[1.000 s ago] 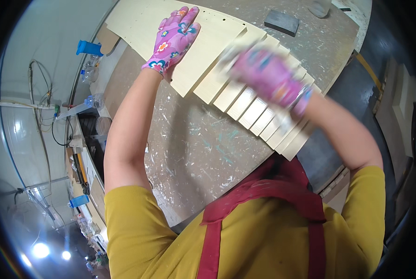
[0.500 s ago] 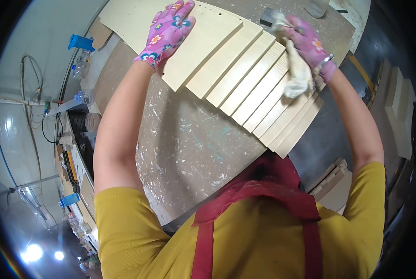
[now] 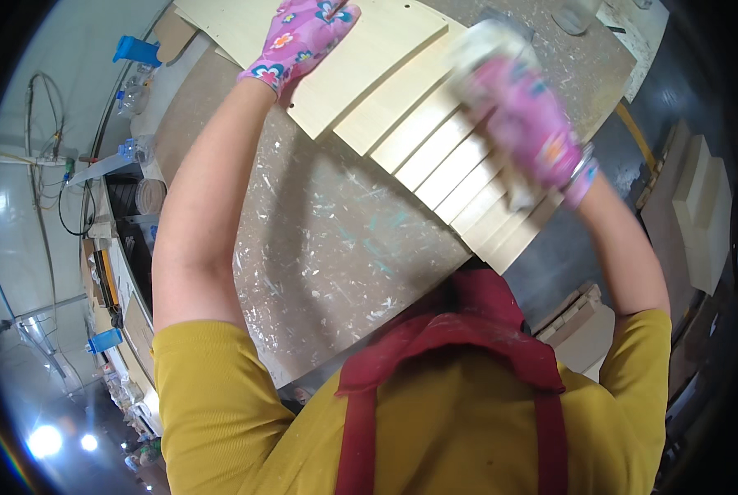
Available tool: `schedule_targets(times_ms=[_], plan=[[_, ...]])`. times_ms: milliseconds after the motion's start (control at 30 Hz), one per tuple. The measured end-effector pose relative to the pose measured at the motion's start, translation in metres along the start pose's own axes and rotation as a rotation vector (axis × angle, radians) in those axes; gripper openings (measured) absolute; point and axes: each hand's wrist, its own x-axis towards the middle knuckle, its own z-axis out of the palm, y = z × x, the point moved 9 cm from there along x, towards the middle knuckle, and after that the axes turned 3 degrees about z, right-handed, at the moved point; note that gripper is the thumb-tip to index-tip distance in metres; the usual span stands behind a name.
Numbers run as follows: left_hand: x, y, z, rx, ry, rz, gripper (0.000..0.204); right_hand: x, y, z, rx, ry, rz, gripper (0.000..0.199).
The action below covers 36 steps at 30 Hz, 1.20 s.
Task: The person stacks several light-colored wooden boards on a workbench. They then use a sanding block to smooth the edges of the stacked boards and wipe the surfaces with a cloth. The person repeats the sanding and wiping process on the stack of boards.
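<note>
Pale wooden boards [image 3: 410, 99] lie overlapped like steps across the worktable [image 3: 336, 247], fanning from the far left toward the near right. My left hand [image 3: 307, 37], in a pink flowered glove, rests flat on the largest board with its fingers stretched out; the fingertips are near the top edge of the picture. A whitish cloth [image 3: 493, 45] is bunched in my gloved right hand [image 3: 526, 124], over the narrower boards on the right. That hand is smeared by motion, and one end of the cloth hangs down beside it onto the boards.
A clear jar [image 3: 574, 15] stands at the far right of the table, whose surface is flecked with paint. Stacked pale boards [image 3: 699, 223] stand at the right, with more wooden pieces [image 3: 579, 330] low beside me. At the left is a blue plastic container [image 3: 136, 51].
My right hand has swept the cloth left and slightly nearer over the boards. My left hand stays pressed on the big board; the whole view has shifted a little.
</note>
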Motion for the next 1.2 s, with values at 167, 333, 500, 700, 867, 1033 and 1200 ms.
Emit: schedule_targets(times_ms=[167,333,500,700,867,1033,1200], plan=[[-0.002,0.001,-0.004,0.013,0.032,0.013,0.058,-0.024,-0.031,0.025,0.173,-0.129,-0.084,0.028],[0.003,0.006,-0.006,0.01,-0.003,-0.02,0.057,-0.017,-0.022,0.008,0.17,0.065,0.009,0.023],[-0.003,-0.002,-0.005,0.0,0.021,-0.002,0.056,-0.025,-0.025,0.039,0.165,-0.074,-0.017,0.034],[0.011,0.001,-0.005,0.024,0.017,0.031,0.055,-0.061,0.153,-0.016,0.371,0.037,0.733,0.04],[0.001,0.005,-0.004,-0.022,0.016,0.017,0.054,-0.066,-0.065,0.023,0.135,-0.102,-0.008,0.022],[0.001,0.008,-0.006,-0.047,0.012,-0.049,0.053,-0.056,0.018,-0.015,0.136,0.215,0.036,0.028],[0.004,0.003,-0.002,-0.1,0.068,0.009,0.055,-0.056,-0.001,0.024,-0.024,-0.082,0.255,0.047]])
